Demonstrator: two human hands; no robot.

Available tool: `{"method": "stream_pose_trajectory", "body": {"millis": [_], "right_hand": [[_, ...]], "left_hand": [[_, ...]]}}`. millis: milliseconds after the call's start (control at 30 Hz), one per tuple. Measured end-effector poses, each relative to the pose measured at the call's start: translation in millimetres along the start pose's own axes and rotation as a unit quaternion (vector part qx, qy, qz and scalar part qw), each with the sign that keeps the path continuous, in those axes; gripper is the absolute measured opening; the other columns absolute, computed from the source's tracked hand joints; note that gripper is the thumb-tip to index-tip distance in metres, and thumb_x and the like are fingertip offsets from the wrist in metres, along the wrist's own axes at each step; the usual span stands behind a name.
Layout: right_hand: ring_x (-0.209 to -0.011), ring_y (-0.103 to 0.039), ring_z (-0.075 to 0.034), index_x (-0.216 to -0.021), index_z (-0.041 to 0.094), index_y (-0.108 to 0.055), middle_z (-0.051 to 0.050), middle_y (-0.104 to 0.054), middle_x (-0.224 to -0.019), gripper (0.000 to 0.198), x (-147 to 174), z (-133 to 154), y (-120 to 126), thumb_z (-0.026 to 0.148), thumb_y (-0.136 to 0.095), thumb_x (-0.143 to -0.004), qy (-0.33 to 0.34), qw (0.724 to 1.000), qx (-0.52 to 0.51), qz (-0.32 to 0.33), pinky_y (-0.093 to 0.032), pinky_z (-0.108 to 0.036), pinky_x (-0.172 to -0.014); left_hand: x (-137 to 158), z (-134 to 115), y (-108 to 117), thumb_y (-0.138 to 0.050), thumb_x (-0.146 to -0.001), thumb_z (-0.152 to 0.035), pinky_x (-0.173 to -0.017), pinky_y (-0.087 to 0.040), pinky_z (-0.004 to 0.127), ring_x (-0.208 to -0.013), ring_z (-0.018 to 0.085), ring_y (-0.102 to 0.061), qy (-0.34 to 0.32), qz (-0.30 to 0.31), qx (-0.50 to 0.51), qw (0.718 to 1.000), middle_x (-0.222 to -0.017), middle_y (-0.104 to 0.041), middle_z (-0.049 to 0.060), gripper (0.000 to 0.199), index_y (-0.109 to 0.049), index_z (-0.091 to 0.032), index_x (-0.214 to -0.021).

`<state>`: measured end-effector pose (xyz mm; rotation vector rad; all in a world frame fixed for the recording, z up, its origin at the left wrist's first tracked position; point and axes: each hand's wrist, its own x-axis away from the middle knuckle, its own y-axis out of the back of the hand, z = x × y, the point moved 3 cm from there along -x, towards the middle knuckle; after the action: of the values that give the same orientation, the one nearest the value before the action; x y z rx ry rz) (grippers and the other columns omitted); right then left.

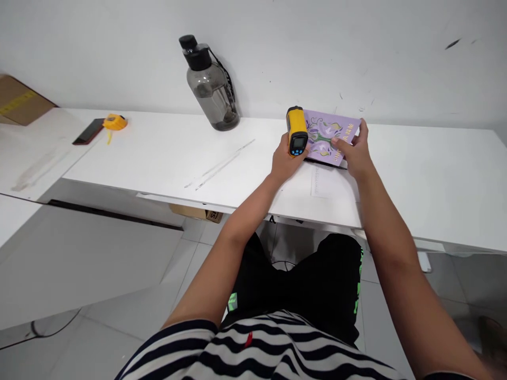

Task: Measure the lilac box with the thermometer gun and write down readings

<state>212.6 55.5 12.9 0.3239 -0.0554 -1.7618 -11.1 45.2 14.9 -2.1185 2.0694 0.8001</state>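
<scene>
Two hands: both mine, near each other over the white, flat-topped surface [435,174], one item in each.
Left hand [283,161]: fingers curled closed round the lower part of a yellow-and-black plastic handheld meter [297,129] with a small screen and blue buttons; the handle is hidden by the grip.
Meter attitude: screen end toward me, probably so that I can read it and reach the buttons.
Right hand [358,158]: partly closed on the right edge of a purple, rectangular booklet [325,132] with a floral cover; thumb on the cover, fingers around the far edge.
Booklet attitude: cover up; the edge pinch likely steadies it while leaving most of the cover exposed.
Item position: meter within my left hand, overlapping the booklet's left edge in view; contact cannot be confirmed. Booklet between my hands, extending left from my right thumb.
Bottle and tape: a grey, translucent bottle [213,92] with a black cap and a yellow tape measure [115,122] stand well apart, leaving me working room.
</scene>
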Motion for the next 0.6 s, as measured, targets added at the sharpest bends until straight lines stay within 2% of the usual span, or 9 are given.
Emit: {"method": "stream_pose_trajectory", "body": {"millis": [133,267,367,467,533,600], "right_hand": [[-0.137,-0.056,-0.030,-0.166,0.038,-0.002,-0.013,-0.047,-0.153,0.095,0.3,4.3,-0.5,0.052,-0.058,-0.091,0.024,0.997,0.031,-0.070,-0.060,-0.050,-0.093],[-0.144,-0.047,-0.032,-0.167,0.037,0.001,-0.014,-0.039,-0.157,0.099,8.7,20.0,7.5,0.049,-0.062,-0.090,0.083,0.984,0.069,-0.141,-0.053,-0.055,-0.107],[-0.145,-0.044,-0.033,-0.166,0.036,0.002,-0.014,-0.036,-0.160,0.108,17.5,31.5,12.9,0.044,-0.069,-0.086,0.138,0.974,0.085,-0.157,-0.047,-0.054,-0.114],[-0.142,-0.047,-0.033,-0.165,0.031,0.004,-0.017,-0.039,-0.156,0.113,20.4,36.6,14.9,0.044,-0.071,-0.082,0.202,0.967,0.038,-0.150,-0.046,-0.052,-0.115],[-0.141,-0.048,-0.033,-0.165,0.028,0.003,-0.018,-0.040,-0.154,0.115,20.2,37.0,15.5,0.051,-0.072,-0.081,0.234,0.960,0.019,-0.153,-0.046,-0.052,-0.116],[-0.141,-0.047,-0.033,-0.166,0.030,0.001,-0.016,-0.040,-0.155,0.110,19.9,35.4,15.5,0.063,-0.065,-0.085,0.227,0.959,0.048,-0.165,-0.046,-0.053,-0.116]], "left_hand": [[2.6,-8.6,2.1,-0.074,-0.090,-0.039,-0.100,-0.052,0.039,-0.123,0.026,-0.062,-0.056,-0.017,-0.045,0.997,-0.129,-0.062,0.009,0.046,-0.054,-0.028,-0.130],[2.5,-4.7,-4.3,-0.075,-0.086,-0.031,-0.098,-0.051,0.039,-0.116,0.026,-0.064,-0.068,0.024,-0.047,0.996,-0.119,-0.067,0.007,0.045,-0.059,-0.027,-0.127],[4.8,-4.8,-12.1,-0.076,-0.082,-0.029,-0.092,-0.052,0.036,-0.103,0.023,-0.067,-0.081,0.072,0.019,0.994,-0.109,-0.071,0.005,0.038,-0.064,-0.024,-0.117],[9.0,-7.3,-18.0,-0.076,-0.081,-0.030,-0.084,-0.053,0.035,-0.091,0.021,-0.068,-0.066,0.104,0.097,0.988,-0.097,-0.072,0.004,0.028,-0.066,-0.021,-0.105],[10.3,-7.6,-20.6,-0.075,-0.081,-0.030,-0.083,-0.053,0.035,-0.088,0.019,-0.067,-0.034,0.116,0.143,0.982,-0.094,-0.072,0.005,0.023,-0.066,-0.019,-0.099],[9.8,-6.4,-22.6,-0.076,-0.080,-0.029,-0.084,-0.053,0.034,-0.086,0.018,-0.067,-0.003,0.129,0.173,0.977,-0.092,-0.072,0.005,0.019,-0.066,-0.018,-0.092]]}}
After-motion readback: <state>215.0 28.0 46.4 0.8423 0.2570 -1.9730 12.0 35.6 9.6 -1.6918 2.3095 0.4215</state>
